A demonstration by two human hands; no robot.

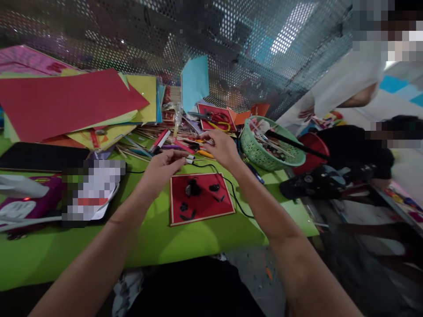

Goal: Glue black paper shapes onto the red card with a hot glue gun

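Observation:
My left hand (165,169) is closed, with the white, dark-banded end of a slim marker (189,160) showing past its fingertips. My right hand (222,147) reaches over the pile of craft things, its thumb and forefinger apart; nothing shows clearly between them. Below both hands lies a red card (205,209) with a pale border and black decorations, including a dark tuft (193,188). Just beyond the fingers are red-and-yellow scissors (216,119), a white-and-red marker (161,140) and loose sticks. A black cord (234,189) curves around the card's right side.
At left are coloured paper sheets (69,103), a dark tablet-like slab (42,157), a phone (95,189) and a purple device (36,200). A green basket (272,147) of sticks stands at right. Perforated metal (148,39) rises behind; other people are at right.

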